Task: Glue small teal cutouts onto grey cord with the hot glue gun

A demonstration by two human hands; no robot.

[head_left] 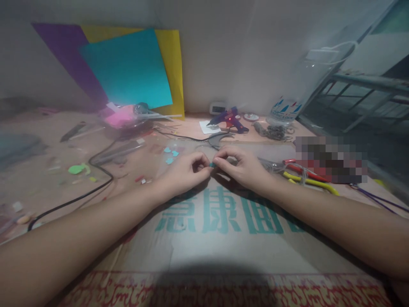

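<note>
The left hand (191,172) and the right hand (238,165) are each pinching, thumb against forefinger, at one small teal piece (211,165). It is sitting directly between both fingertips, so neither hand is being nearer; its long axis I cannot tell. Light-blue cut-outs (175,153) are lying left of the left fingers.

Green characters (219,209) on the sheet (223,251) include 康; lettering (285,116) on the clear container (295,91) is blurred.
</note>
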